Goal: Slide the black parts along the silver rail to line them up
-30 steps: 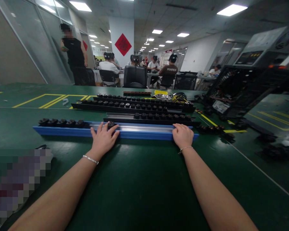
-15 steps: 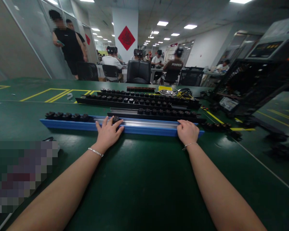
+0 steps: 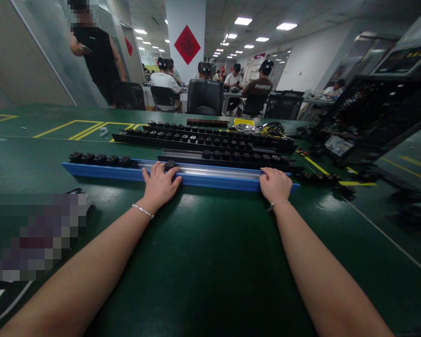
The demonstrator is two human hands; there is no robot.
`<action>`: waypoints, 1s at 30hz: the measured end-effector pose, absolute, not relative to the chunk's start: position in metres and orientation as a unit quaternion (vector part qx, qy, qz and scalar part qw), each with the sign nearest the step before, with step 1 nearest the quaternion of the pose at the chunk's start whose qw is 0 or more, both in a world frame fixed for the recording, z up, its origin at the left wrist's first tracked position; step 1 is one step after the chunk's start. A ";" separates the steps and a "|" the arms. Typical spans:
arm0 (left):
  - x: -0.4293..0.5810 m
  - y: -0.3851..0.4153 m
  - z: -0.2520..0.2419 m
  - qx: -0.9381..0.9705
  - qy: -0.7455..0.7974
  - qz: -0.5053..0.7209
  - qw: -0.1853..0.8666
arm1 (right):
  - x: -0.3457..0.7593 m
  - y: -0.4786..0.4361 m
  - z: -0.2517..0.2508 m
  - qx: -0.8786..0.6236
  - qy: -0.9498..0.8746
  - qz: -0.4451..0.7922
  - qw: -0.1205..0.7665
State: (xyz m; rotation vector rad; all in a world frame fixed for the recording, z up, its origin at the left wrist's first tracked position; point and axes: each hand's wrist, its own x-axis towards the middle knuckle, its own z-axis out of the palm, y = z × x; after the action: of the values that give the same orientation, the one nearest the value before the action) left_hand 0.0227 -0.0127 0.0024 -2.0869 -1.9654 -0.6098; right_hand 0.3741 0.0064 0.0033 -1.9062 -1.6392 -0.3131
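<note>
A long blue rail (image 3: 101, 172) with a silver channel lies across the green table (image 3: 203, 243) in front of me. Several black round parts (image 3: 98, 159) sit in a row on its left end. My left hand (image 3: 159, 185) rests on the rail near its middle, fingers spread, fingertips touching one black part (image 3: 170, 165). My right hand (image 3: 275, 185) lies on the rail's right end with its fingers curled over the edge.
Behind the blue rail lie several black rails (image 3: 203, 140) filled with black parts. A metal dish (image 3: 245, 128) and a black crate with a machine (image 3: 375, 112) stand at the right. Loose black parts (image 3: 323, 179) lie right of the rail. People sit beyond; one person (image 3: 93, 56) stands.
The view has tilted down a little, so everything sits higher in the picture. Both hands stay on the blue rail in the same places.
</note>
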 end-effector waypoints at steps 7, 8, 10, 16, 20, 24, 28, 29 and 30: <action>0.023 -0.012 0.004 -0.720 -0.657 -0.205 0.094 | 0.375 0.006 0.001 -0.708 -0.627 -0.120 0.302; 0.023 -0.012 0.004 -0.721 -0.657 -0.203 0.091 | 0.375 0.006 0.001 -0.707 -0.626 -0.120 0.304; 0.022 -0.012 0.005 -0.723 -0.655 -0.203 0.086 | 0.376 0.006 0.001 -0.705 -0.628 -0.121 0.307; 0.023 -0.012 0.006 -0.733 -0.642 -0.213 0.074 | 0.375 0.006 0.001 -0.708 -0.625 -0.125 0.303; 0.024 -0.012 0.007 -0.728 -0.644 -0.226 0.054 | 0.375 0.005 0.001 -0.712 -0.622 -0.124 0.301; 0.023 -0.011 0.007 -0.719 -0.654 -0.232 0.043 | 0.375 0.005 0.001 -0.712 -0.623 -0.121 0.300; 0.023 -0.010 0.008 -0.718 -0.655 -0.234 0.033 | 0.374 0.004 0.002 -0.712 -0.622 -0.120 0.303; 0.023 -0.009 0.008 -0.718 -0.654 -0.234 0.031 | 0.374 0.004 0.002 -0.712 -0.622 -0.119 0.304; 0.023 -0.009 0.008 -0.718 -0.655 -0.234 0.029 | 0.373 0.004 0.003 -0.712 -0.622 -0.118 0.304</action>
State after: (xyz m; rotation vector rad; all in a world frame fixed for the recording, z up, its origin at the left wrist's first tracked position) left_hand 0.0229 -0.0090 0.0080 -2.2155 -2.0192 -0.7215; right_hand 0.3734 0.0039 0.0026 -1.8864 -1.6468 -0.3137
